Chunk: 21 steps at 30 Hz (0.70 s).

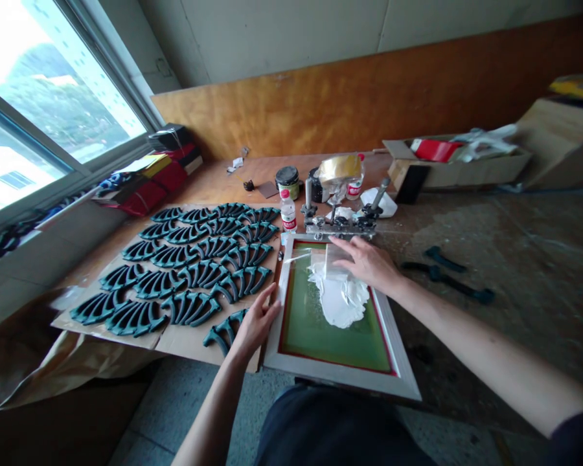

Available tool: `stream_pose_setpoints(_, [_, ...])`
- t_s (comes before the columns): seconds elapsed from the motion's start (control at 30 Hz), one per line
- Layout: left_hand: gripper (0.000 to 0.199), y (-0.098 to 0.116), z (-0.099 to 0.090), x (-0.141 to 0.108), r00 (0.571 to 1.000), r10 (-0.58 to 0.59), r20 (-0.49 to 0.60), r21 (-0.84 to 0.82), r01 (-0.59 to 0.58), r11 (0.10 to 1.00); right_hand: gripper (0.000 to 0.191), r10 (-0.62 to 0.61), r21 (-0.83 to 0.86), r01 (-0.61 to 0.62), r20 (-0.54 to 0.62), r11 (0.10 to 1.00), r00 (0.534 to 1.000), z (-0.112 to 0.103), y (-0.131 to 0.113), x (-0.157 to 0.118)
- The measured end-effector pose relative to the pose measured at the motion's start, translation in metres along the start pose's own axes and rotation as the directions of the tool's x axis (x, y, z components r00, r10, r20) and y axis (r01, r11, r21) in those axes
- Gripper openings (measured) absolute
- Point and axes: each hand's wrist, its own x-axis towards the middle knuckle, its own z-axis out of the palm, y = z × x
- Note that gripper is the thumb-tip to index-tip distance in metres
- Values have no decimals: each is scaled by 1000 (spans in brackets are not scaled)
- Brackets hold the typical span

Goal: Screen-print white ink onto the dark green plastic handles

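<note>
A screen-printing frame [402, 362] with green mesh lies flat in front of me. White paste [342, 304] is heaped on the mesh. At its upper end stands a pale translucent scraper [336, 268], partly hidden by my right hand [366, 264]. That hand's index finger and thumb are stretched apart over the scraper; whether they touch it is unclear. My left hand [257, 321] is beside the frame's left rim, fingers loosely extended, with nothing visible in it. Metal clamps [340, 223] sit at the frame's far end.
Rows of dark green curved parts [192, 275] cover cardboard [187, 343] on the left. A red-capped bottle [288, 212], a lidded jar [287, 181] and a tape roll [340, 169] stand behind. Loose dark handles [459, 281] lie at right, before an open carton [486, 169].
</note>
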Motion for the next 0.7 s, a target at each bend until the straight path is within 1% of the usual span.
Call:
stream_pose_setpoints(0.07, [59,27,-7,-4,998,54,-33,-37,-55,998,48,75,-12,-77,-135,997,988,-14,21,4])
stream_pose_setpoints(0.1, [58,42,-9,-4,995,75,-60,-55,-78,995,43,122,8,-123,-214,992,969,-18,34,0])
stream_pose_setpoints(0.13, [59,56,-11,-3,991,94,-92,-90,-103,991,38,170,32,-168,-264,985,949,-20,47,-7])
stream_pose_setpoints(0.17, [61,69,-11,1,986,118,-120,-143,-135,980,36,212,48,-207,-278,977,937,-18,58,-16])
stream_pose_setpoints(0.2, [62,83,-11,6,978,151,-141,-209,-179,961,38,238,54,-232,-260,971,936,-12,66,-28])
stream_pose_setpoints(0.27, [60,108,-9,21,953,242,-181,-328,-290,899,43,223,48,-218,-154,975,963,11,69,-56])
stream_pose_setpoints(0.33, [58,131,-6,37,920,329,-214,-369,-388,844,47,138,41,-137,-39,990,990,41,58,-82])
stream_pose_setpoints(0.4, [56,146,-1,50,898,370,-239,-376,-436,817,40,70,11,-70,23,997,997,67,40,-102])
stream_pose_setpoints(0.43, [55,149,2,53,888,375,-266,-382,-454,805,36,59,-10,-58,53,998,997,77,33,-108])
stream_pose_setpoints(0.47, [54,148,6,53,878,370,-303,-389,-468,793,32,73,-24,-71,85,997,994,83,27,-111])
stream_pose_setpoints(0.5, [52,142,12,50,874,349,-337,-395,-468,790,29,113,-21,-111,113,994,987,85,22,-112])
stream_pose_setpoints(0.53, [53,131,20,43,888,313,-336,-402,-436,806,27,163,2,-165,138,986,977,86,18,-112])
stream_pose_setpoints(0.57, [55,116,30,35,927,259,-271,-408,-354,842,26,215,43,-224,150,974,965,84,13,-110])
stream_pose_setpoints(0.6, [58,97,42,24,968,185,-169,-402,-239,884,26,259,97,-274,140,957,956,82,7,-107])
stream_pose_setpoints(0.63, [63,78,55,13,996,83,27,-369,-68,927,27,293,157,-306,104,939,950,80,-1,-103])
stream_pose_setpoints(0.67, [68,58,70,2,976,-20,216,-316,90,944,28,309,209,-312,50,927,950,79,-13,-99])
stream_pose_setpoints(0.7, [70,39,84,-7,957,-66,284,-302,154,941,28,297,247,-286,-8,926,955,78,-28,-96])
